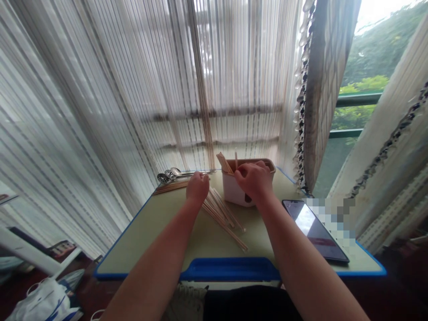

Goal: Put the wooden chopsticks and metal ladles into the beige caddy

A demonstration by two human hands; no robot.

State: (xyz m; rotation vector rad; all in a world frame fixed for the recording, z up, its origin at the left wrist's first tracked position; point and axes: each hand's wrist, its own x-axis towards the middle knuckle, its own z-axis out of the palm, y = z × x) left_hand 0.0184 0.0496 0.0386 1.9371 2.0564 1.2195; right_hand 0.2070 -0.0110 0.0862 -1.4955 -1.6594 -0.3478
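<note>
Right hand (256,180) seems to pinch stick (236,158) upright; box (234,189) sides prop leaning sticks (224,163). Left hand (198,187) curled by loose sticks (220,213); can't tell if holding.

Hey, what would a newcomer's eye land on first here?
Probably the bare right hand at the white, tan-rimmed box mid-picture, and the bare left hand near loose, pale wooden chopsticks. Next, the glossy, black-edged phone lying to the box's right. Tall, striped sheer curtains hang behind.
</note>
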